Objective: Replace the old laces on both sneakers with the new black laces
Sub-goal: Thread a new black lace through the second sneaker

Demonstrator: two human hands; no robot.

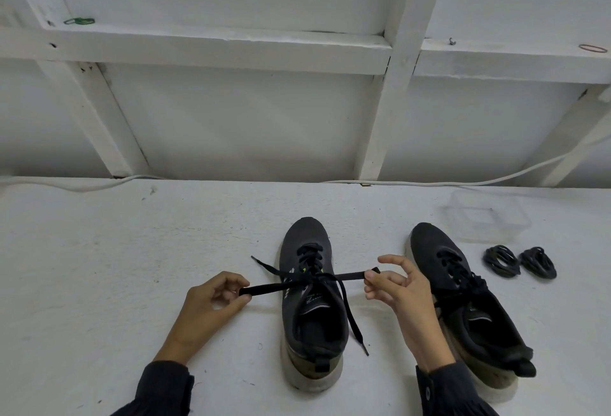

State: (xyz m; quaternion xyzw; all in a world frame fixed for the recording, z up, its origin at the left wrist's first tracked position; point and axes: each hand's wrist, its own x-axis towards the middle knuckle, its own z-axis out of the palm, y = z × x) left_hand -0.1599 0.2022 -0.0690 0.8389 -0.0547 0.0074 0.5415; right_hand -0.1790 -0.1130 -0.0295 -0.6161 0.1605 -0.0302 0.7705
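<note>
Two black sneakers with pale soles stand on the white table, toes pointing away. The left sneaker (312,309) has a flat black lace (297,283) stretched sideways across its tongue. My left hand (211,303) pinches one looped part of that lace to the left of the shoe. My right hand (396,286) pinches the other looped part on the right. The lace's two loose ends trail off, one to the upper left, one down toward the heel. The right sneaker (469,309) lies laced, partly behind my right wrist. Two coiled black laces (501,261) (539,263) lie to its right.
A clear plastic box (487,215) sits at the back right of the table (99,266). A white cable (463,183) runs along the table's far edge under a white framed wall. A green clip (79,21) and a red rubber band (593,48) rest on the wall ledge.
</note>
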